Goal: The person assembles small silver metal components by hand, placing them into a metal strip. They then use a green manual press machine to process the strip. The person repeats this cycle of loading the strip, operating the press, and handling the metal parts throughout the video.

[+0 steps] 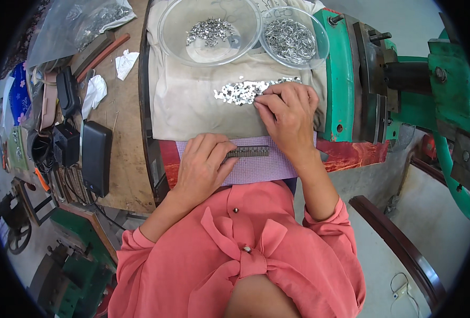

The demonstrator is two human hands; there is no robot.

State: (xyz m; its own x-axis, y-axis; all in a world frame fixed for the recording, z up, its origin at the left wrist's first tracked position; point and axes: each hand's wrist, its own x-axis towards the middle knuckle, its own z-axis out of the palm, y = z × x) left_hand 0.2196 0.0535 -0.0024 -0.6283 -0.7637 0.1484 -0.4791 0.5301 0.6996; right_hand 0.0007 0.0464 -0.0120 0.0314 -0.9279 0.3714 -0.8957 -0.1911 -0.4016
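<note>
Pinching small, light, stiff, slippery metal pieces (243,91) with closed right hand (288,114) fingertips, just beyond the dark slotted strip (248,152). Pressing that rigid strip flat under curled left hand (203,161), gripping its near end.

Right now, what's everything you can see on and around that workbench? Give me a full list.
clear bowls: two, transparent, far edge of the beige cloth, both holding small silver metal parts
loose metal pieces: one pile, silver, on the cloth under the right fingertips
beige cloth: one, spread over the bench
metal strip: one, dark grey, on the purple mat
purple mat: one, near edge of the bench
press machine: one, green, right of the cloth
black boxes: several, on the wooden board at left
crumpled tissues: two, white, on the board
plastic bag: one, clear, top left
left hand: resting on the strip's left end
right hand: fingertips at the pile
</note>
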